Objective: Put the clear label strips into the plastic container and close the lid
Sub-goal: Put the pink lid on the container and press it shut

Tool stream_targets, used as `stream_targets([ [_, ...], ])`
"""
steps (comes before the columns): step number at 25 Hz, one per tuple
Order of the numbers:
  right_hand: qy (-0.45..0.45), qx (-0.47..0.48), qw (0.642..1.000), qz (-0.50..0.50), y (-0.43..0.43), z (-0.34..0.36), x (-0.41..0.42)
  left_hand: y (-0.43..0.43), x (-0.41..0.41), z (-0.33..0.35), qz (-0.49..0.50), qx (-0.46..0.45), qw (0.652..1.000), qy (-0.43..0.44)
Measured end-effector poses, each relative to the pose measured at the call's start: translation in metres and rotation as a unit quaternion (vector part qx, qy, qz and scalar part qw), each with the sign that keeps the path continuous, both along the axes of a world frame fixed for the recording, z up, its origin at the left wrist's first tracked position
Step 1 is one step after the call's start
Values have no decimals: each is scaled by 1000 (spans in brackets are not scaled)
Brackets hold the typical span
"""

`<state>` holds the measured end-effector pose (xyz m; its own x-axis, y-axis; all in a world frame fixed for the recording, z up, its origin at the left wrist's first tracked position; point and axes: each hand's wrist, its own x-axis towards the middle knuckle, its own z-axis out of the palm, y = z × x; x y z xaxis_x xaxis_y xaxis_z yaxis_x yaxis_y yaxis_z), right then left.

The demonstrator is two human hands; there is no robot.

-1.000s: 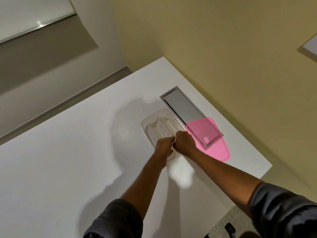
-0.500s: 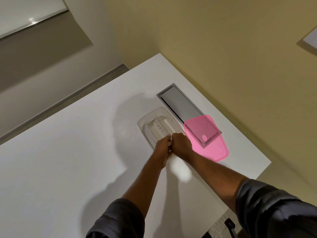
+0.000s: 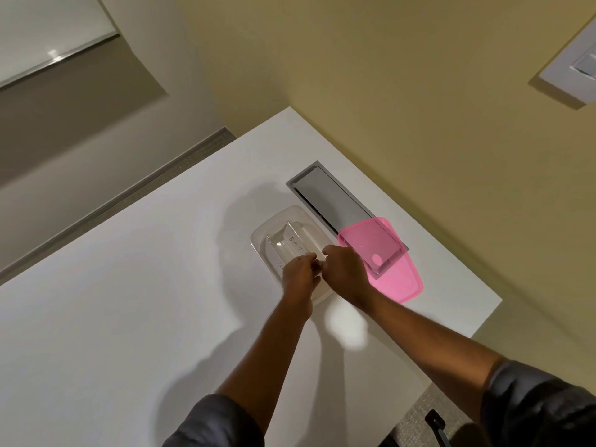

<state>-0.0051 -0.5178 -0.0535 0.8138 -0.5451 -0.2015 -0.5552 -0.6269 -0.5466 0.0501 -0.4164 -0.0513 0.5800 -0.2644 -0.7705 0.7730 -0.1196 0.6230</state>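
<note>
A: From the head view, where are the clear label strips [image 3: 292,245]?
B: Inside the plastic container [image 3: 263,240], leaning against one another; one reads "BAT". The container sits open on the white surface [image 3: 129,301], beside a grey metal hatch [image 3: 332,201].
A: And the lid?
B: The pink lid [image 3: 392,279] lies just right of the container, partly over the hatch's near end.
A: The hands?
B: Both are over the container's near end, almost touching. The left hand [image 3: 298,274] is curled, fingers pinched at the strips' near ends. The right hand [image 3: 343,269] is also curled, fingertips meeting the left; I cannot tell whether it grips a strip.
A: Sleeves?
B: Dark grey, pushed up both forearms.
</note>
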Motion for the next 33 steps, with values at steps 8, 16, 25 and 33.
stream_targets([
  [8, -64, 69, 988, -124, -83, 6, -75, -38, -67, 21, -77, 27, 984, -155],
  [16, 47, 8, 970, -239, -120, -29, -140, -60, -101, -15, -344, 104, 925, -127],
  [25, 81, 39, 965, -247, -130, -43, -147, -62, -104, -31, -374, 137, 907, -135],
  [33, 21, 82, 957, -276, -131, -26, -145, -61, -98, -21, -356, 121, 921, -100],
])
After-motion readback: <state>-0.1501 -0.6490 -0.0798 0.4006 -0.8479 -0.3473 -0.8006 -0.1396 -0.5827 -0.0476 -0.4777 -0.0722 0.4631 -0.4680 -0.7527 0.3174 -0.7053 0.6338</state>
